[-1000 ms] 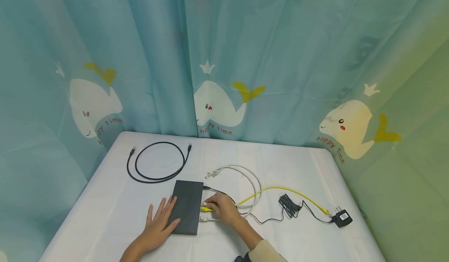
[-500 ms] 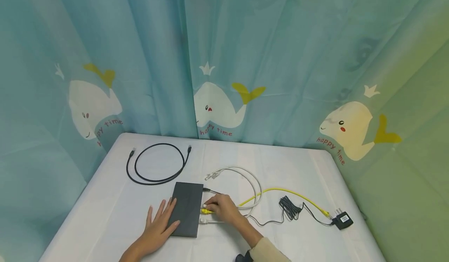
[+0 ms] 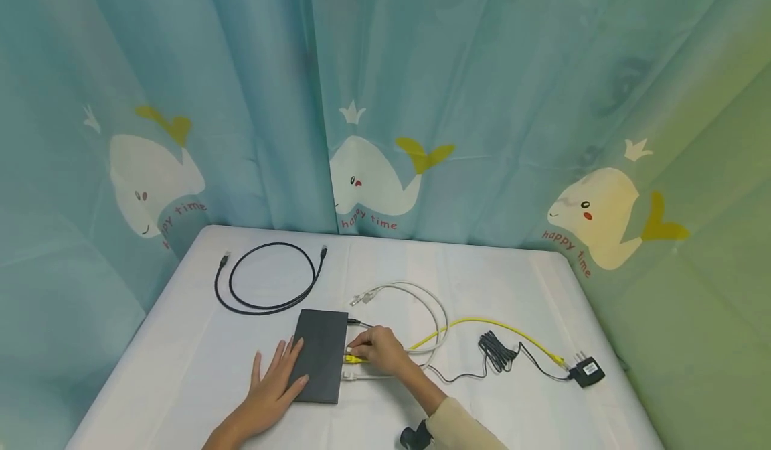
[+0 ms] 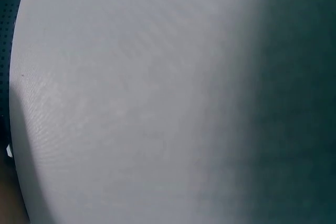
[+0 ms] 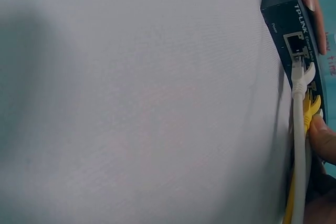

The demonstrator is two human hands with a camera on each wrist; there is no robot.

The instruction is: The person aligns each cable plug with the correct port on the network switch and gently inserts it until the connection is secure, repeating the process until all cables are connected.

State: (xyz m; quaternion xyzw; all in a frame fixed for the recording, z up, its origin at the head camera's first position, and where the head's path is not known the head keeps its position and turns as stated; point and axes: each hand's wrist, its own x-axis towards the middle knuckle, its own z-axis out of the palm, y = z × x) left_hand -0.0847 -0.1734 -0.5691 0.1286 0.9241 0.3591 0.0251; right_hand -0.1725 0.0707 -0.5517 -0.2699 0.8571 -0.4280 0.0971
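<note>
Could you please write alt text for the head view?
The right hand pinches a plug at the edge of a network switch on a white table; the left hand rests on the switch. A black cable lies beyond.

Room beyond yellow cable (image 3: 476, 320), white cables (image 5: 299, 156) crowding switch's (image 3: 320, 356) port side

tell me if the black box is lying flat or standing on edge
Flat: in the head view, the black box has its broad top facing up, the left hand touching it.
</note>
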